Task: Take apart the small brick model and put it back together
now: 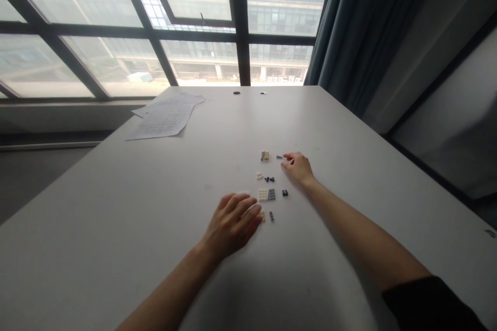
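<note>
My right hand (298,167) rests at the far side of the group of toy bricks, thumb and fingers apart. Just beyond its fingertips lies a small grey brick (279,157). To the left of that are grey and tan bricks (265,156) side by side. My left hand (233,221) lies on the table with loosely bent fingers and nothing visible in it. Its fingertips partly cover a tan brick (263,216), and a narrow grey brick (272,216) is just beyond. Cream bricks (263,195) and dark grey bricks (272,194) sit above the left fingertips.
Between the hands are a white piece (259,176), small black pieces (269,179) and a black brick (285,193). Printed sheets (165,116) lie at the far left of the white table (155,207). Windows and a dark curtain (357,26) stand behind.
</note>
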Motion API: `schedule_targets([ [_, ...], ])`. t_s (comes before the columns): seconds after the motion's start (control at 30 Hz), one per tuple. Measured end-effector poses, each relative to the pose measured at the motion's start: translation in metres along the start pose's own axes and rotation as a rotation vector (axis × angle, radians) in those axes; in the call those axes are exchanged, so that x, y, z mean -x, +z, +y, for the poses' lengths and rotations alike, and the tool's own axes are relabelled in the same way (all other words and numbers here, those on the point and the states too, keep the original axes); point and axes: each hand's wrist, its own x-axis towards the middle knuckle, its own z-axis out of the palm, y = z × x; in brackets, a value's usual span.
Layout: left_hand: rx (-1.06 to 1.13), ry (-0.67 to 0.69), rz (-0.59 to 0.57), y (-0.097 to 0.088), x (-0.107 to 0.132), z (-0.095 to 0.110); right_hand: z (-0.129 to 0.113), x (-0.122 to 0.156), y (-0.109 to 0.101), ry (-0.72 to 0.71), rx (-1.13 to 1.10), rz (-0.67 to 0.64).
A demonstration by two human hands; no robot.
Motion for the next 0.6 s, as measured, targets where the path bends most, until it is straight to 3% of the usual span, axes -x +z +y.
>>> schedule_targets([
  [0.2, 0.032, -0.064, 0.090, 0.004, 0.009, -0.011, -0.005, -0.017, 0.017, 0.023, 0.082, 0.024],
  [0.37, 0.062, -0.103, 0.112, 0.005, 0.009, -0.008, -0.010, -0.009, 0.007, -0.045, 0.067, 0.011],
  [0.47, 0.088, -0.071, 0.093, 0.005, 0.007, 0.001, -0.019, 0.020, -0.007, -0.109, -0.003, -0.019],
  [0.6, 0.111, -0.043, 0.095, 0.005, 0.003, 0.015, -0.032, 0.086, -0.023, -0.260, -0.247, -0.023],
])
